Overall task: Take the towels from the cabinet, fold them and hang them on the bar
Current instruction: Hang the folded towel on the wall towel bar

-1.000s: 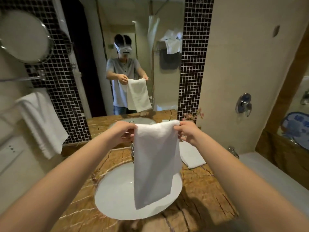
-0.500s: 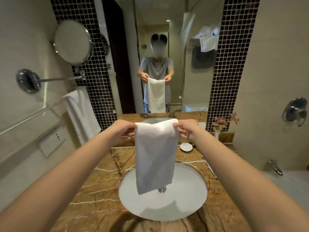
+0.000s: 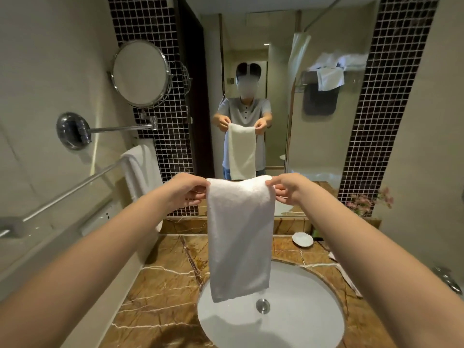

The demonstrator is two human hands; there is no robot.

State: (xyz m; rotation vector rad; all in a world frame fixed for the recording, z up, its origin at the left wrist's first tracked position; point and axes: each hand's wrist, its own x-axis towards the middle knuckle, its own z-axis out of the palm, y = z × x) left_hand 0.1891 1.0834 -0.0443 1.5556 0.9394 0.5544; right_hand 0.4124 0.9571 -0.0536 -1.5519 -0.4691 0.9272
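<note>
A white folded towel (image 3: pixel 239 237) hangs straight down in front of me over the sink. My left hand (image 3: pixel 187 189) pinches its top left corner and my right hand (image 3: pixel 288 188) pinches its top right corner. On the left wall runs a chrome towel bar (image 3: pixel 72 190), with another white towel (image 3: pixel 141 167) draped over its far end. The mirror ahead repeats me holding the towel.
A white round sink (image 3: pixel 301 310) is set in the brown marble counter (image 3: pixel 163 285). A small white soap dish (image 3: pixel 302 239) and pink flowers (image 3: pixel 364 200) stand at the back right. A round swing-arm mirror (image 3: pixel 140 74) juts from the left wall above the bar.
My view has swung left, bringing the towel bar and round mirror further into sight. The towel stays hanging between both hands, now lifted a little higher against the mirror.
</note>
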